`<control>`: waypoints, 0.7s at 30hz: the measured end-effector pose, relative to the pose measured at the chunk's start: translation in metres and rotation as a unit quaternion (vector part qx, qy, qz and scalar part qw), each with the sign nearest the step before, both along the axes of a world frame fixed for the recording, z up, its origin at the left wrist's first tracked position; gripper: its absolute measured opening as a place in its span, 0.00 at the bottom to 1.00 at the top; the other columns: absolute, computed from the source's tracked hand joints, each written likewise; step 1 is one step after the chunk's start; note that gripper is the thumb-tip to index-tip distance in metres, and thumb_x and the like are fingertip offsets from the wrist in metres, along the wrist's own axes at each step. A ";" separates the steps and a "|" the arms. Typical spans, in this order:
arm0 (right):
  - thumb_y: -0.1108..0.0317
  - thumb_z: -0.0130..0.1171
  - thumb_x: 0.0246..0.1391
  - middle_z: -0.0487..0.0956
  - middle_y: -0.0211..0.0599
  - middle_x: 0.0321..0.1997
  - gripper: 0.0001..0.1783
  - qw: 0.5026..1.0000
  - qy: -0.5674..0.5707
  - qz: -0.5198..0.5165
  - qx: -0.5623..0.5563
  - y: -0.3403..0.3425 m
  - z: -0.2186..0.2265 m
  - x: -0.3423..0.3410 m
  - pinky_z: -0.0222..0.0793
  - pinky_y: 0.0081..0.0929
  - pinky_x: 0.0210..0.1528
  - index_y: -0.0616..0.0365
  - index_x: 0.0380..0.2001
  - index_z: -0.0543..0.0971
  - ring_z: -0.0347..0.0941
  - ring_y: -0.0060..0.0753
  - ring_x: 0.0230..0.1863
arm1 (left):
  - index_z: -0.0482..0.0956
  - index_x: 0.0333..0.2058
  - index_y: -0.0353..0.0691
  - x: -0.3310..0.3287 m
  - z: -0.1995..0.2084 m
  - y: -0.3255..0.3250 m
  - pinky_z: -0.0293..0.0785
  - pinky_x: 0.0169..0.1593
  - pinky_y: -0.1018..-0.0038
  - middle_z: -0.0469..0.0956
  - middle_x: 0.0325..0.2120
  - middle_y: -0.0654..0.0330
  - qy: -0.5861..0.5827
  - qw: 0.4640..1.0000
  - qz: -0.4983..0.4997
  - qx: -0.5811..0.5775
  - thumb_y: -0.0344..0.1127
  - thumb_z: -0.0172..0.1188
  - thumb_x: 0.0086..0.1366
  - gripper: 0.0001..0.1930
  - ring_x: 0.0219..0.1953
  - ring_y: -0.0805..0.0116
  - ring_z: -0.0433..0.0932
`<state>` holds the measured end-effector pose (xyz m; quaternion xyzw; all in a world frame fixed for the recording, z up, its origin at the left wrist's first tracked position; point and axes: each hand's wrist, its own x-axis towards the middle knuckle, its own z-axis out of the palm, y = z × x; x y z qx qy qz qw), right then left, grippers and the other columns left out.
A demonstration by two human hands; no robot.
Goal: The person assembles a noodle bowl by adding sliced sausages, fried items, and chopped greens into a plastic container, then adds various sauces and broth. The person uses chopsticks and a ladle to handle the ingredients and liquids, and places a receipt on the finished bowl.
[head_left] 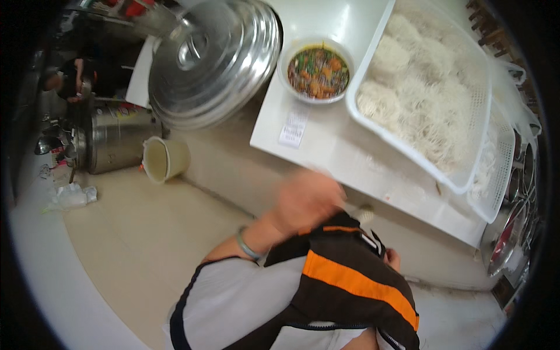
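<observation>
My left hand (306, 198), with a bangle (248, 245) at its wrist, is smeared by motion in front of the white table's (344, 166) near edge. Its fingers cannot be made out. Only a small part of my right hand (392, 259) shows past the dark and orange clothing, so its fingers are mostly hidden. A white bowl (282, 71) of dark broth with chopped greens and orange bits stands on the table, beyond my left hand. Beside it lies a printed paper slip (293, 129). To its right, a white plastic basket (402, 153) holds pale noodles (426, 87).
A large round metal lid (216, 64) sits at the table's left end. On the floor stand a pale bucket (167, 158) and a big metal pot (119, 137). Another noodle basket (499, 163) and metal basins (504, 239) are at the right. A person (79, 79) is at the far left.
</observation>
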<state>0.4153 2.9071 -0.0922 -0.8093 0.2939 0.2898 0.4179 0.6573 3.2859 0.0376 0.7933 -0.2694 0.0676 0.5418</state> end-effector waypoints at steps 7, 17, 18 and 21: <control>0.71 0.55 0.55 0.77 0.39 0.27 0.09 0.977 -0.084 -0.162 0.107 -0.064 -0.056 -0.071 0.68 0.26 0.34 0.65 0.36 0.77 0.72 0.26 0.29 | 0.78 0.31 0.38 -0.081 -0.064 -0.124 0.71 0.32 0.69 0.75 0.27 0.57 0.237 0.941 -0.227 0.084 0.35 0.61 0.58 0.06 0.30 0.59 0.75; 0.56 0.53 0.55 0.79 0.55 0.33 0.19 0.981 -0.060 -0.138 -0.119 -0.217 -0.034 -0.166 0.69 0.45 0.40 0.64 0.34 0.80 0.76 0.57 0.37 | 0.79 0.43 0.39 -0.150 -0.080 -0.306 0.70 0.50 0.63 0.78 0.40 0.51 0.301 0.862 -0.333 0.235 0.45 0.49 0.66 0.18 0.46 0.52 0.74; 0.54 0.53 0.55 0.78 0.56 0.31 0.20 0.979 -0.066 -0.132 -0.140 -0.230 -0.036 -0.175 0.69 0.45 0.39 0.63 0.29 0.81 0.75 0.58 0.35 | 0.80 0.39 0.38 -0.153 -0.075 -0.324 0.71 0.47 0.63 0.78 0.37 0.51 0.268 0.875 -0.341 0.214 0.42 0.50 0.66 0.15 0.44 0.52 0.75; 0.58 0.52 0.56 0.78 0.55 0.30 0.18 0.975 -0.062 -0.170 -0.129 -0.269 -0.032 -0.191 0.68 0.44 0.37 0.64 0.27 0.79 0.74 0.56 0.33 | 0.78 0.25 0.35 -0.163 -0.046 -0.380 0.70 0.32 0.63 0.75 0.23 0.52 0.133 0.925 -0.327 0.141 0.34 0.59 0.60 0.08 0.29 0.53 0.75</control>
